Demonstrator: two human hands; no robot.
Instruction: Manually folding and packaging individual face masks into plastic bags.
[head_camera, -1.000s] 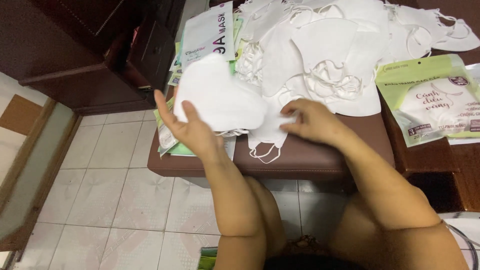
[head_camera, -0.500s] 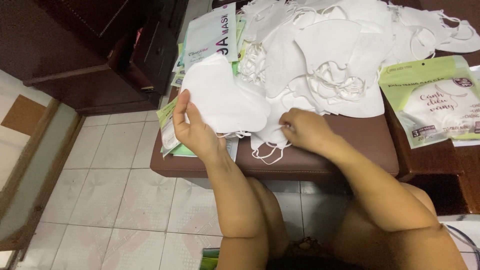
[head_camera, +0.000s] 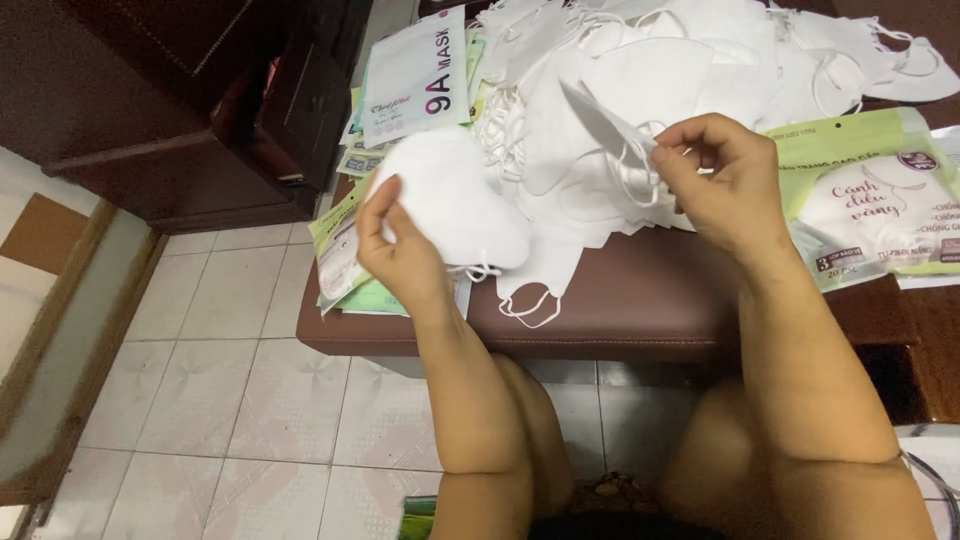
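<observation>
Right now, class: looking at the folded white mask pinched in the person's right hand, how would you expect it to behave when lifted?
The folded white mask probably feels very light: the right hand lifts it with a fingertip pinch alone. It seems to hold its flat folded shape, so likely semi-stiff. Its ear loops dangle limply and could snag on the pile of white masks.

Bare forearms, no sleeves, bare hands (head_camera: 400, 255), bare knees

White flat pouch (head_camera: 415, 75) w/ pink print lying upper left on counter (head_camera: 640, 310); green-white pouch (head_camera: 870, 200) lying at right edge; more green packets (head_camera: 340, 250) sticking out at left.
</observation>
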